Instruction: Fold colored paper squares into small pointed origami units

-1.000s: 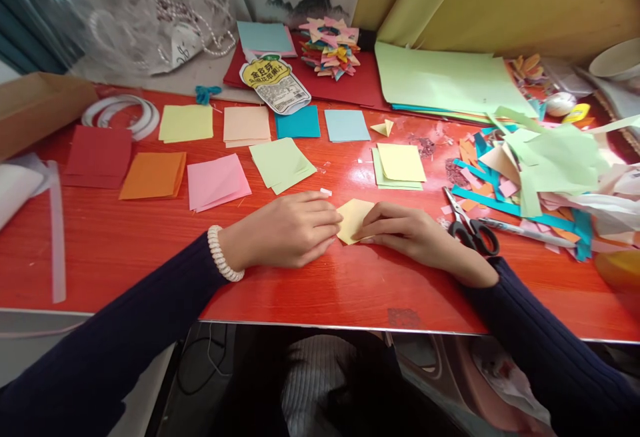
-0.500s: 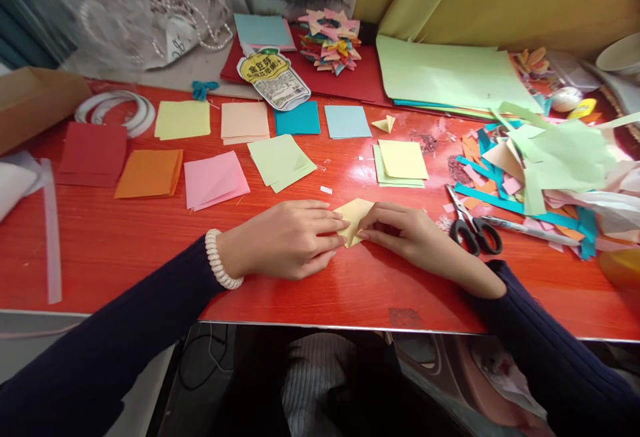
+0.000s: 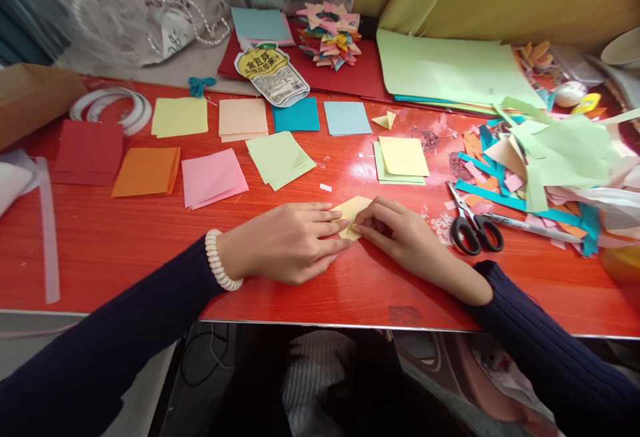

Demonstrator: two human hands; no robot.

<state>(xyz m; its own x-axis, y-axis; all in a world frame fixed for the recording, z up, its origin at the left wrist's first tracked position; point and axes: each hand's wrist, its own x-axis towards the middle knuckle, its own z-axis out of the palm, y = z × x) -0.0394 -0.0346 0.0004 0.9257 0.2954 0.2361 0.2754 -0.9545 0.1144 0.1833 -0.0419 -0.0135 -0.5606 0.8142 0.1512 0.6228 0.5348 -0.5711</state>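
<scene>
A small folded piece of pale yellow paper (image 3: 352, 210) lies on the red table, close to its front edge. From the left, my left hand (image 3: 295, 240) rests with fingers stretched out flat, their tips on the paper. My right hand (image 3: 397, 229) pinches the paper's right side between thumb and fingers, which hide part of it. Beyond the hands lies a stack of yellow and green paper squares (image 3: 403, 157). A tiny folded yellow piece (image 3: 385, 120) sits behind that stack.
Scissors (image 3: 473, 224) and a pen (image 3: 533, 225) lie right of my right hand, beside a heap of paper scraps (image 3: 565, 157). Pink squares (image 3: 215, 177), orange squares (image 3: 146, 172) and other coloured stacks stand in rows. A folded-paper ring model (image 3: 330, 34) is at the back.
My right hand has moved slightly left along the paper, its fingertips closer to my left hand's. The left hand stays on the paper, almost in place.
</scene>
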